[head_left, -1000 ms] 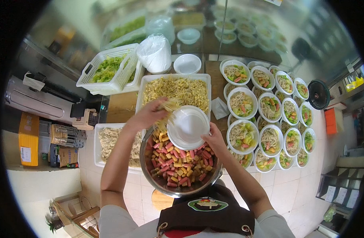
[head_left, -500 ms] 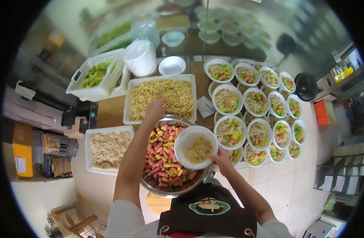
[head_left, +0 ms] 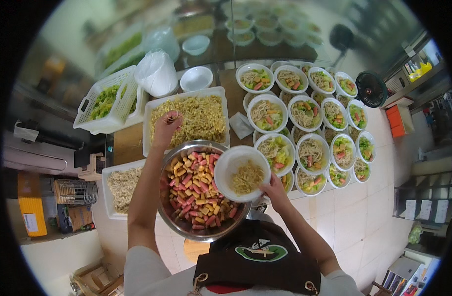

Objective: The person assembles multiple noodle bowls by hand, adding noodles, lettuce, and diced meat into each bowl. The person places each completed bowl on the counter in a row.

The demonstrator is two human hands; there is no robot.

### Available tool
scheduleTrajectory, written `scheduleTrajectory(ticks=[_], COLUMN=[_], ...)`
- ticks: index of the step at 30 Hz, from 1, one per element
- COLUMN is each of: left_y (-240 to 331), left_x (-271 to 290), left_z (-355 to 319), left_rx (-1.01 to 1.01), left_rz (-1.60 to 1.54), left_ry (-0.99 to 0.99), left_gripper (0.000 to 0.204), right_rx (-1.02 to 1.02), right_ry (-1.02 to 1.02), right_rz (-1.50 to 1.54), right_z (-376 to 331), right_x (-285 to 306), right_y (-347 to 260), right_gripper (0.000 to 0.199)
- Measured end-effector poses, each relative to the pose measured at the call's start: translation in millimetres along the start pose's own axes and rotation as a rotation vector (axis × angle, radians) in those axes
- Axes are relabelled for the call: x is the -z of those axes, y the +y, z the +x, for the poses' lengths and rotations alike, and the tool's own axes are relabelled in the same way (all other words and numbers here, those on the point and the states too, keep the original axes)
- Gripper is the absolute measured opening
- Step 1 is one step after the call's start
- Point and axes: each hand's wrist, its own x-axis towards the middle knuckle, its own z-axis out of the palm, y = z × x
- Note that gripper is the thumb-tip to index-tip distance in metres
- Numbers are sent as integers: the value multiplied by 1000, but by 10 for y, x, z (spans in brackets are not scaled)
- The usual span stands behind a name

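Note:
My left hand (head_left: 167,129) is over the near left part of a white tray (head_left: 226,123) filled with yellowish bean sprouts (head_left: 201,116). Its fingers are curled together, with a few strands showing at the tips. In my right hand (head_left: 273,191) is a white bowl (head_left: 225,165), gripped by its right rim and tilted so that the sprouts inside show. The bowl overhangs the right side of a large steel basin (head_left: 164,217) heaped with pink and golden-brown chunks (head_left: 200,187).
Stacked bowls of salad (head_left: 307,112) fill the right side of the table. Behind the sprouts are an empty bowl (head_left: 196,79), a white plastic-wrapped stack (head_left: 157,74) and a basket (head_left: 129,111) of lettuce. A tray of pale shreds (head_left: 121,190) sits left of the basin; a fan (head_left: 371,89) stands far right.
The view has shifted, so the table things sit further left in the picture. My left hand has moved left and away over the sprouts. My right hand still holds the bowl above the basin.

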Motion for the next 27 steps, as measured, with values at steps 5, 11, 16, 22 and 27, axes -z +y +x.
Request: scheduleTrajectory(ticks=[5,11,16,22,27], left_y=[680,748,146,-1260,-1212], left_x=[-217,-771,40,142,869], left_z=[-910,-1720,-2007,-2556,-2341], left_rx=[-2,-159,46,1,219], left_rz=[-160,497,432,966,812], left_ry=[-397,-353,216,271,699], left_gripper=[18,33,12,14,13], right_rx=[27,21,-79,-73,-105], right_ry=[-115,-179,-118,26,101], right_rz=[18,41,-9,12,62], right_z=[154,94,-12,-144,-255], right_x=[-279,-382,-20,488,505], right_y=[-130,-161,-65,90,7], right_gripper=[49,45,46,43,44])
